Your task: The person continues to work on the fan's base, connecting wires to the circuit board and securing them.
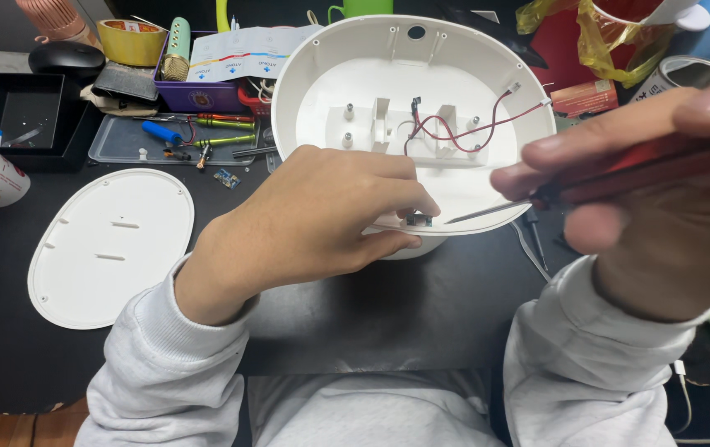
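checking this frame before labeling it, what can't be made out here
Head view only:
- Small board at the shell rim: mostly hidden by the left hand, too small to read.
- Tool in the right hand: handle blurred and covered by fingers.
- Right hand: blurred, cut off by the right edge.
- Wires: the ends are too small to trace.

white shell (454,178), red wires (454,128), black table (388,306)

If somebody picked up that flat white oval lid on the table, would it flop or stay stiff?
The flat white oval lid would probably stay stiff, since it looks like moulded plastic with a raised rim. It is thin, so likely light. Lying flat on the black table, it would likely slide rather than roll.
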